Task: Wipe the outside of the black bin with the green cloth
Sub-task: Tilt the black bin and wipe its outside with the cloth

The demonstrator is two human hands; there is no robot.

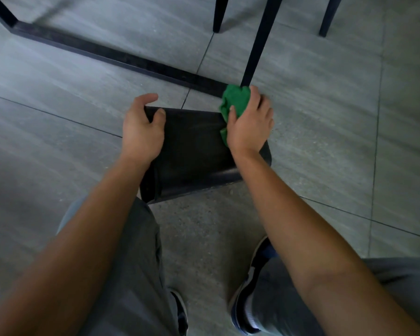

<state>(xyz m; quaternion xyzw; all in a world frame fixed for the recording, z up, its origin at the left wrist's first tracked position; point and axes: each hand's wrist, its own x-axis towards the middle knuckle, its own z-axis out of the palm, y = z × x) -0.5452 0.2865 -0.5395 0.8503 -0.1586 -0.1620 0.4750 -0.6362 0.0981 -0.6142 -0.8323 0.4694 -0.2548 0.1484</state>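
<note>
The black bin point(194, 151) lies tipped on the grey floor in front of my feet, one flat side facing up. My left hand point(142, 128) grips its far left corner, thumb on the upper side and fingers curled over the edge. My right hand point(250, 124) holds the bunched green cloth point(235, 100) against the bin's far right corner. Part of the cloth sticks out beyond my fingers, and a small fold shows under my palm.
A black metal floor bar point(121, 57) of a table frame runs diagonally just beyond the bin, and an upright leg point(257, 44) meets it right behind the cloth. Two dark chair legs point(220, 15) stand further back. My shoes point(250, 287) are near the bin.
</note>
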